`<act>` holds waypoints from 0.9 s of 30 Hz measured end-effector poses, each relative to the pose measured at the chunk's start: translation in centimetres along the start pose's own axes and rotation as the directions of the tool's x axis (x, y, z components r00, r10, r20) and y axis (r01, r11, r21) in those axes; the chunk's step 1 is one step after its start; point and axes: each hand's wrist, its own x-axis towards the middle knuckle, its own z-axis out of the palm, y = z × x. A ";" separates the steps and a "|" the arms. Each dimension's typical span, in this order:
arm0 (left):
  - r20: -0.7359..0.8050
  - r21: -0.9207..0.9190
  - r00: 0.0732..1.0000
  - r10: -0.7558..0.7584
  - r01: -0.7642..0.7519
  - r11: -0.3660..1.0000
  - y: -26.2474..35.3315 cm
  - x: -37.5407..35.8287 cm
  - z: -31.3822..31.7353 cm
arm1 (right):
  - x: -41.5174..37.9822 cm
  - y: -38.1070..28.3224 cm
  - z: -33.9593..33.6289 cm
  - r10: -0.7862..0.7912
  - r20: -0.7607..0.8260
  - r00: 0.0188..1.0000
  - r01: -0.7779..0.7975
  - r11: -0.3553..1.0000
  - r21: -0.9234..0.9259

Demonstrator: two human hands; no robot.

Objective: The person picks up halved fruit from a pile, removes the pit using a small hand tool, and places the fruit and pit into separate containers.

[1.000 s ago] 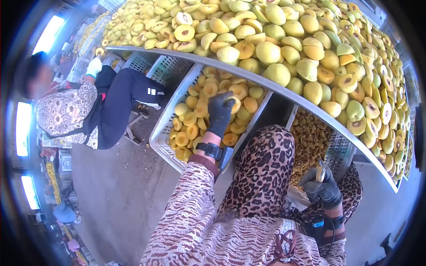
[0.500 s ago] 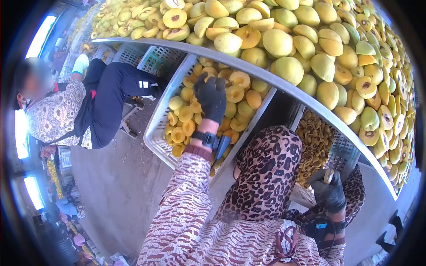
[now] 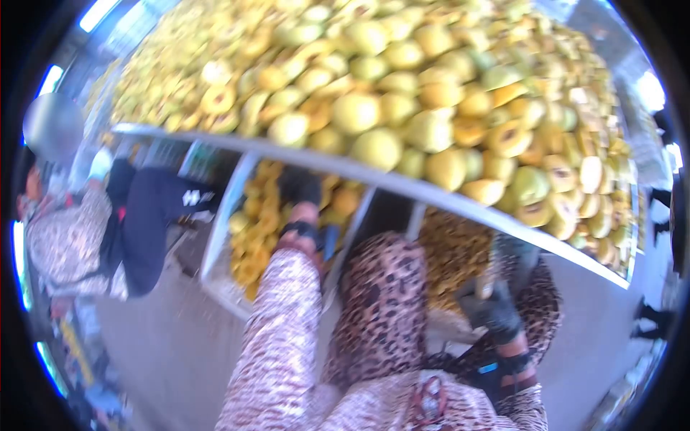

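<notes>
My left hand (image 3: 298, 185) wears a dark glove and reaches into a white crate (image 3: 221, 215) of pitted yellow peach halves (image 3: 251, 248). Its fingers are blurred and partly dark under the table edge. My right hand (image 3: 496, 316), also gloved, is closed around a short tool with a pale end (image 3: 487, 281); blur hides its exact kind. This hand is above my knee, beside a second crate heaped with brown peach pits (image 3: 453, 248). Halved peaches with pits in them (image 3: 445, 129) cover the table above both hands.
The table's metal rim (image 3: 359, 167) crosses in front of me, over the crates. A co-worker (image 3: 79, 237) sits at the left beside more crates. My knee (image 3: 381, 294) in leopard print stands between the two crates. Grey floor (image 3: 158, 345) shows below.
The whole view has shifted and blurred, bringing more of the table into sight. My left hand sits deeper under the table rim, still at the crate. My right hand keeps the tool.
</notes>
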 end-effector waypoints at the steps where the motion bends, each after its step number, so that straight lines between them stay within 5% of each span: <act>1: 0.020 -0.038 0.996 -0.085 0.086 0.996 -1.4 0.5 2.1 | -0.7 -0.8 0.4 -0.034 0.020 0.999 0.036 0.997 -0.073; 2: -0.068 0.015 0.989 -0.130 0.131 0.991 0.8 -1.6 -0.8 | -1.1 -1.5 0.4 0.030 0.059 0.998 -0.031 1.000 0.006; 4: -0.125 0.291 0.991 -0.056 0.090 0.953 0.7 -1.6 0.5 | -1.2 -1.3 0.1 -0.102 0.079 0.992 0.107 0.993 -0.056; 6: -0.222 0.311 0.973 0.067 0.006 0.950 2.6 -3.9 -1.9 | -1.7 -1.3 -0.1 -0.064 0.131 0.989 0.056 0.996 0.069; 7: -0.113 0.447 0.986 0.124 -0.061 0.892 2.3 -2.7 -1.1 | -1.9 -1.2 -0.5 -0.013 0.125 0.992 -0.002 0.993 0.118; 9: -0.365 0.202 0.862 0.353 -0.296 0.933 -1.7 -2.0 -0.4 | -2.3 -1.3 -0.8 -0.020 0.113 0.993 0.006 0.993 0.122; 10: -0.399 0.067 0.848 0.350 -0.354 0.933 -2.6 -2.7 -1.9 | -2.5 -1.2 -1.1 -0.021 0.113 0.993 0.007 0.992 0.127; 11: -0.300 -0.213 0.931 0.209 -0.279 0.936 -4.4 -3.7 -3.5 | -2.7 -0.7 -1.7 -0.031 0.136 0.990 0.007 0.985 0.170; 12: -0.326 -0.266 0.938 0.117 -0.210 0.941 -4.4 -4.9 -6.2 | -2.3 -0.6 -2.4 -0.054 0.115 0.992 0.032 0.983 0.180; 15: -0.239 0.256 0.970 -0.042 0.105 0.961 -6.0 -9.0 -13.0 | -1.8 2.0 -3.7 0.025 0.184 0.983 -0.079 0.952 0.295; 16: -0.239 0.257 0.971 -0.020 0.083 0.963 -5.4 -8.8 -13.6 | -0.6 4.9 -3.6 -0.135 0.061 0.989 0.148 0.896 -0.418; 17: -0.380 0.242 0.914 0.143 -0.051 0.969 -5.5 -8.6 -14.2 | 0.4 7.0 -3.3 -0.316 0.076 0.946 0.189 0.343 -0.920; 18: -0.511 0.248 0.812 0.282 -0.174 0.953 -5.8 -8.8 -15.1 | 1.1 7.7 -3.1 -0.315 0.079 0.946 0.194 0.353 -0.915; 20: -0.579 0.033 0.690 0.435 -0.513 0.858 1.2 -9.6 -16.9 | 2.2 7.7 -3.0 -0.437 0.018 0.899 0.386 0.774 -0.502; 21: -0.575 -0.095 0.664 0.478 -0.634 0.767 5.7 -10.7 -17.5 | 0.9 4.9 -3.0 -0.288 0.002 0.958 0.275 0.913 -0.302; 22: -0.579 -0.226 0.630 0.518 -0.734 0.640 10.4 -11.8 -17.8 | 1.1 5.2 -2.8 -0.296 -0.018 0.955 0.276 0.911 -0.307; 24: -0.551 -0.345 0.527 0.647 -0.850 0.398 18.3 -13.2 -17.6 | 1.7 6.6 -2.6 -0.582 -0.080 0.809 0.456 0.709 -0.538; 27: -0.599 -0.309 0.377 0.706 -0.923 0.230 28.9 -14.0 -16.8 | 0.8 6.8 -3.3 -0.586 -0.111 0.803 0.480 0.745 -0.463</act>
